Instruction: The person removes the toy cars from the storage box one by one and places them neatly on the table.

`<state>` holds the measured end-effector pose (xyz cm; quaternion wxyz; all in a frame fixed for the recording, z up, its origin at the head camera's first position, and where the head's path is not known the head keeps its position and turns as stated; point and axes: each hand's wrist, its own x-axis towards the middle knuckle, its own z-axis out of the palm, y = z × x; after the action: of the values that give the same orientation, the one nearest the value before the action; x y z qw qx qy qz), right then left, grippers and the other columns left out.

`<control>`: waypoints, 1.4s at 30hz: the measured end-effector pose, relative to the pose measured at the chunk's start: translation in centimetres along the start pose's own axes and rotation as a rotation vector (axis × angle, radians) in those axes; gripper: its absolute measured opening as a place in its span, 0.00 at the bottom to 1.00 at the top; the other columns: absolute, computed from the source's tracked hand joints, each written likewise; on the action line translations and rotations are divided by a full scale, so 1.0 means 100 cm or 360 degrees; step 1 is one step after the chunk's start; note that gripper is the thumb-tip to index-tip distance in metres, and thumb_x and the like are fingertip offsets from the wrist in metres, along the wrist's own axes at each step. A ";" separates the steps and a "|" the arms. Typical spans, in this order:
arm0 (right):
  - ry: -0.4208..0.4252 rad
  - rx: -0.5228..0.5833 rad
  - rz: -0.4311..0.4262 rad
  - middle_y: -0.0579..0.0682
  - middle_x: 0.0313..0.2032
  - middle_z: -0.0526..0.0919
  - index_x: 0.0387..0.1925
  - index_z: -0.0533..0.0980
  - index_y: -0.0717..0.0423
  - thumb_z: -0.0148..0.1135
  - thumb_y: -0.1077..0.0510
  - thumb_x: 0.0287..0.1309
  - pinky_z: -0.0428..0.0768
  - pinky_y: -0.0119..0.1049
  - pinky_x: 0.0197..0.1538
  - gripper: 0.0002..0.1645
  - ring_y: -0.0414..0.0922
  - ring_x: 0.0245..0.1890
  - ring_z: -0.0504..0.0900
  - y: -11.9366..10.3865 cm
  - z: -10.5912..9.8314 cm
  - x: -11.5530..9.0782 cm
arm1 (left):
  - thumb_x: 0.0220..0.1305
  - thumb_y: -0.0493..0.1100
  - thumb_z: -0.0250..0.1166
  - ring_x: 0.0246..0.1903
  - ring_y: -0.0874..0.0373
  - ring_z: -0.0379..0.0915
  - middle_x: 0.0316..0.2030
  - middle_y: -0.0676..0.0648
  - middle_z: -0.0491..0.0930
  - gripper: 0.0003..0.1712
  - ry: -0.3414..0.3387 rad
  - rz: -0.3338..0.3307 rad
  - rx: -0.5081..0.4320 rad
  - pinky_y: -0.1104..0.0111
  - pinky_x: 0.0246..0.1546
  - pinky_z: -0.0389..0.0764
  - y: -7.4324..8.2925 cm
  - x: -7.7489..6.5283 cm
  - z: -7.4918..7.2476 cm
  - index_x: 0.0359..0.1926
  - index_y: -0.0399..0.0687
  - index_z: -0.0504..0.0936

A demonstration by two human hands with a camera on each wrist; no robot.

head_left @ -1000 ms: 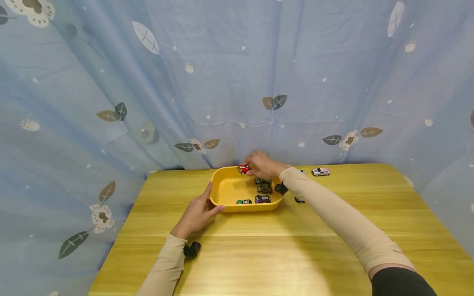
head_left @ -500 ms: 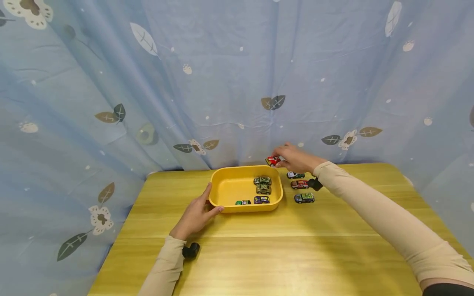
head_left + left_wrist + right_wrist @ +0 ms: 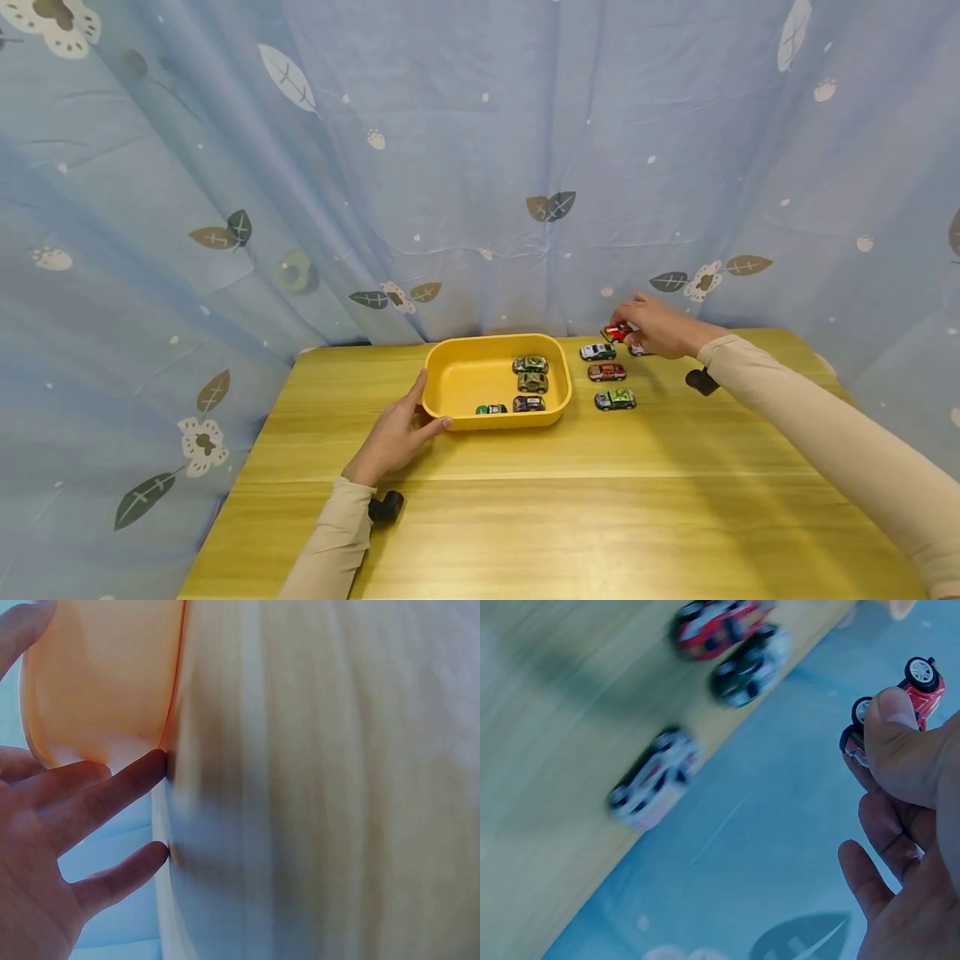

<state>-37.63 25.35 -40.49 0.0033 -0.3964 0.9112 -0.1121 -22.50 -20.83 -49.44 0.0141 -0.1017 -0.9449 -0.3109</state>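
Observation:
Pinched between the thumb and fingers of my right hand point(image 3: 663, 327), a small red toy car point(image 3: 615, 333) is held up near the table's back edge. The right wrist view shows the red car's point(image 3: 928, 697) wheels beside the thumb. My left hand point(image 3: 393, 437) touches the front left corner of a yellow plastic tray point(image 3: 480, 423), thumb at the front rim and fingers along the side. In the left wrist view those fingers point(image 3: 124, 787) look extended against the tray wall. Inside the tray are a camouflage car point(image 3: 530, 364), an olive car point(image 3: 532, 382), a purple car point(image 3: 528, 404) and a green-and-white car point(image 3: 491, 410).
Right of the tray stand a white-and-green car point(image 3: 597, 352), a red-orange car point(image 3: 607, 372) and a green-and-blue car point(image 3: 615, 400). A whitish-pink car point(image 3: 656, 780) sits near the back edge, partly behind my right hand in the head view. A blue patterned curtain point(image 3: 450, 167) hangs behind the table.
My right hand has carried the red car from over the tray's back rim rightward, past the tray, to above the cars on the table. The left hand stays at the tray.

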 end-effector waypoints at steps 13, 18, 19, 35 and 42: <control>-0.0023 -0.0238 0.0131 0.54 0.44 0.89 0.47 0.86 0.59 0.77 0.62 0.59 0.82 0.59 0.54 0.13 0.56 0.46 0.81 0.032 0.023 -0.051 | 0.70 0.66 0.68 0.63 0.44 0.82 0.74 0.34 0.72 0.61 0.0007 0.0007 -0.0014 0.48 0.69 0.77 -0.003 -0.001 0.000 0.87 0.49 0.43; 0.0006 -0.0262 0.0112 0.51 0.39 0.89 0.43 0.87 0.57 0.79 0.61 0.57 0.82 0.58 0.52 0.11 0.53 0.41 0.79 0.036 0.040 -0.057 | 0.70 0.65 0.69 0.62 0.44 0.82 0.74 0.34 0.72 0.61 0.0015 0.0014 -0.0007 0.48 0.68 0.78 -0.005 -0.001 -0.001 0.87 0.47 0.44; 0.0011 -0.0265 0.0110 0.50 0.38 0.89 0.42 0.87 0.56 0.79 0.61 0.57 0.82 0.56 0.50 0.11 0.51 0.39 0.78 0.037 0.043 -0.058 | 0.70 0.65 0.69 0.62 0.44 0.82 0.73 0.34 0.72 0.61 0.0017 0.0017 -0.0005 0.48 0.68 0.78 -0.005 -0.001 -0.001 0.87 0.47 0.44; 0.0150 -0.0304 0.0170 0.50 0.33 0.88 0.39 0.88 0.57 0.82 0.61 0.52 0.74 0.47 0.41 0.12 0.47 0.34 0.72 0.044 0.072 -0.063 | 0.72 0.63 0.68 0.59 0.46 0.84 0.69 0.33 0.77 0.59 0.0032 0.0075 0.0001 0.48 0.65 0.80 -0.004 -0.002 0.001 0.86 0.42 0.46; 0.0154 -0.0273 0.0230 0.53 0.35 0.89 0.43 0.89 0.59 0.83 0.59 0.50 0.75 0.50 0.43 0.17 0.49 0.35 0.75 0.045 0.073 -0.062 | 0.72 0.63 0.68 0.60 0.45 0.84 0.71 0.32 0.75 0.59 0.0030 0.0076 -0.0006 0.48 0.66 0.79 -0.004 -0.001 0.002 0.86 0.42 0.45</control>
<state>-35.90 31.33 -49.06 -0.0665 -0.3226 0.9427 -0.0521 -22.44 -21.04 -49.82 0.0304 -0.1214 -0.9414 -0.3132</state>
